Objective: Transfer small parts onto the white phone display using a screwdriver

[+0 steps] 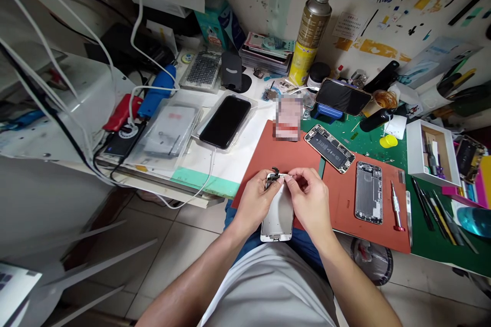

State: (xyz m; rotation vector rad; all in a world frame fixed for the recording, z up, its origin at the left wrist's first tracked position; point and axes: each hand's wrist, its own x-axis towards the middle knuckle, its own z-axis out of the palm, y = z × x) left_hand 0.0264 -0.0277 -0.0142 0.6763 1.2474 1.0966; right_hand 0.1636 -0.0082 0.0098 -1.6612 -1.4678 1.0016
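Observation:
My left hand (252,202) grips a white-framed phone screen panel (278,214) by its upper left side, over the front edge of the bench. The panel's metal-backed inner side faces up. A small dark flex cable (274,170) sticks up from its top end, close to my left thumb. At the top right corner, my right hand (311,199) has thumb and forefinger pinched together; what sits between them is too small to make out. Beyond my hands, an opened phone with a black battery (329,148) lies on the brown mat (261,156). An emptied phone housing (369,192) rests to the right.
A silver screwdriver (395,207) lies beside the housing. Several tweezers and pen-like tools (441,217) are on the green mat at right, near a white tool box (433,150). A black phone (225,121) on a cable lies left. A spray can (310,36) stands behind.

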